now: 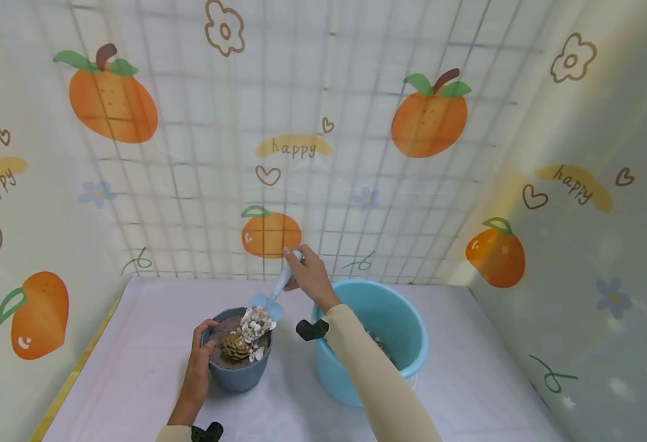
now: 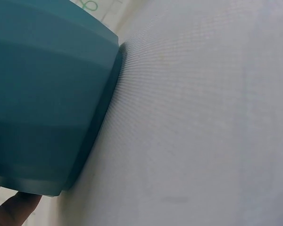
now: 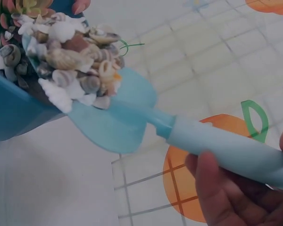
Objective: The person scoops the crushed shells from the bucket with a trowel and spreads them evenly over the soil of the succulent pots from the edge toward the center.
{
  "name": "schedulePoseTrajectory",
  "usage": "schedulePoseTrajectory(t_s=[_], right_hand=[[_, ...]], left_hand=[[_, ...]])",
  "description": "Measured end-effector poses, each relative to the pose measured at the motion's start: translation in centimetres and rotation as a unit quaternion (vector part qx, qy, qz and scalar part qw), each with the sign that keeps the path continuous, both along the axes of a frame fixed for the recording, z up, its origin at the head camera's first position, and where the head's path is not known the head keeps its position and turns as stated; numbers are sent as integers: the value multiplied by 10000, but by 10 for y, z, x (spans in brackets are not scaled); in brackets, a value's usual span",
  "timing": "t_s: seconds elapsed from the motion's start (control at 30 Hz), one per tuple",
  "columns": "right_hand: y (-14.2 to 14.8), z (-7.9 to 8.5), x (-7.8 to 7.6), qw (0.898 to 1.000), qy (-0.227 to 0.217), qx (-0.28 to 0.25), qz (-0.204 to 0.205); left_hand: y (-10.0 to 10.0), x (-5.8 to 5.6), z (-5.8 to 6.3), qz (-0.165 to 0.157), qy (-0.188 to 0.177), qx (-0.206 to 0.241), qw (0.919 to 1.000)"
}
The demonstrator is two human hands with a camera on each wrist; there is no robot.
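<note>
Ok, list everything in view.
Plant pot: one, blue, left.
Soil: one layer, brown, in pot.
Succulent: one, green, in pot.
Trowel: one, light blue, above pot.
Shells: many, mixed, on trowel, in pot.
Bucket: one, light blue, right.
Fragments: several, greyish, in bucket.
Tablecloth: one, white, beneath.
Printed sheeting: count unclear, white, back, sides.
Grid: one, grey, back.
Strip: one, yellow, tablecloth's left.
Sleeves: two, beige, bottom.
Wrist devices: two, black, at sleeves.
Left hand: one, on pot.
Right hand: one, on trowel.

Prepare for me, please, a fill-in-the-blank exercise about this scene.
The right hand grips the shovel by its ____.
The shovel carries a heap of ____.
The hand touching the pot is the person's ____ one.
In the head view, the bucket stands to the ____ of the pot.

Missing words: handle; shells; left; right.
</note>
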State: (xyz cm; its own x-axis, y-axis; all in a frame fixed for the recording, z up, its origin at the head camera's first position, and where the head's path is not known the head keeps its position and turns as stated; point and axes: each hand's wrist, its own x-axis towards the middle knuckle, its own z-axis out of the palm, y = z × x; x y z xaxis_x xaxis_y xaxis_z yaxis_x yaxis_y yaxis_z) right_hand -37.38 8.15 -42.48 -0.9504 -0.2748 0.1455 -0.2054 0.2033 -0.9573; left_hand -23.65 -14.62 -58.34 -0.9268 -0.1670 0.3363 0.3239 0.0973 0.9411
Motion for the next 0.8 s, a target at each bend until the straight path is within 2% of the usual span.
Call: schedulePoseTrajectory(t_s=[0.3, 0.8], right_hand=[[0, 1, 1, 9996, 201, -99, -145], [1, -2, -1, 9998, 137, -59, -161]], left_hand=[[0, -1, -1, 19, 32, 8, 10000], [0, 0, 0, 43, -65, -20, 10000]])
